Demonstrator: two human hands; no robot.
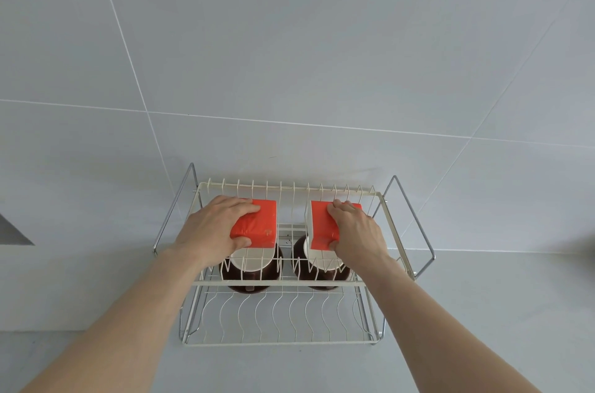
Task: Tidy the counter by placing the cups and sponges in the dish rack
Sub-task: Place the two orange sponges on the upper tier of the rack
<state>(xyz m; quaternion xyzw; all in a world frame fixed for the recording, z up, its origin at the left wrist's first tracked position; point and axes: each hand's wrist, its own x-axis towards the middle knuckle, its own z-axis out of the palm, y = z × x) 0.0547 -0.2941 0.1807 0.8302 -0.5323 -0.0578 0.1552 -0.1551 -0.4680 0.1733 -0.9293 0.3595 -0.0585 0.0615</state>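
Note:
A two-tier white wire dish rack point(283, 342) stands on the grey counter against the tiled wall. Two dark brown cups with pale bases sit upside down on its lower tier, one on the left point(251, 270) and one on the right point(322, 270). My left hand point(212, 228) grips an orange-and-white sponge point(260, 222) over the left of the upper tier. My right hand point(354, 231) grips a second orange-and-white sponge point(318, 225) over the right of the upper tier. Whether the sponges rest on the wires is hidden by the hands.
Chrome side frames point(415, 219) rise at both ends of the rack. The front part of the lower tier shows wavy wire dividers point(280, 312). A dark recess point(13, 231) sits in the wall at far left. Grey counter point(483, 296) surrounds the rack.

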